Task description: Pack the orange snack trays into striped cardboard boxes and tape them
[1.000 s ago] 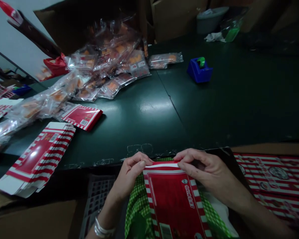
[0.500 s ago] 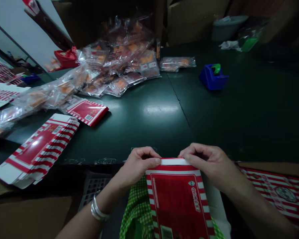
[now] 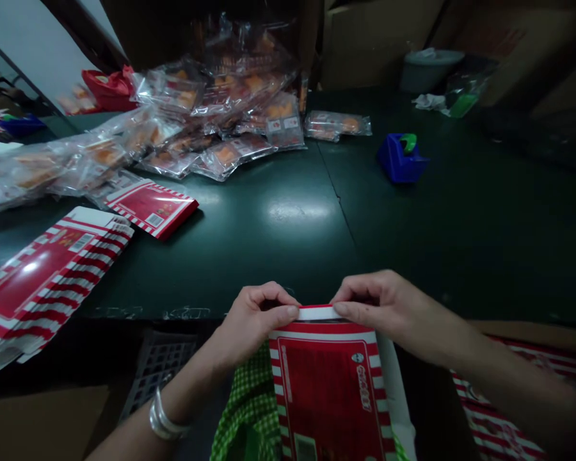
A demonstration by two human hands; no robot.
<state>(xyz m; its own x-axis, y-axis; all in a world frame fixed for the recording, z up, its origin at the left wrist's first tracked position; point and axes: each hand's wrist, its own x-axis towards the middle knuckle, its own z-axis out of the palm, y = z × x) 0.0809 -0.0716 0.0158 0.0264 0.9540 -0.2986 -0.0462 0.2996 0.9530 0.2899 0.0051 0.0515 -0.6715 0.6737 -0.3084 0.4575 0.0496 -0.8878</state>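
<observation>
A red and white striped cardboard box (image 3: 331, 384) stands in front of me at the table's near edge, its printed panel facing up. My left hand (image 3: 262, 314) pinches the left end of the white end flap (image 3: 315, 312) between thumb and fingers. At the flap's other end, my right hand (image 3: 369, 298) pinches it the same way. A narrow dark gap shows between the flap and the printed panel. Below the hands, green checked cloth (image 3: 242, 397) shows beside the box.
Flattened striped boxes (image 3: 43, 275) lie stacked at left, near another red box (image 3: 153, 206). Clear bags of orange-coloured items (image 3: 221, 153) heap up behind. A blue tape dispenser (image 3: 400, 159) sits on the dark green table (image 3: 288, 250). Striped cartons (image 3: 504, 410) lie low at right.
The camera view has shifted slightly to the right. Both hands still pinch the box's flap, which now tilts up a little more from the printed panel.
</observation>
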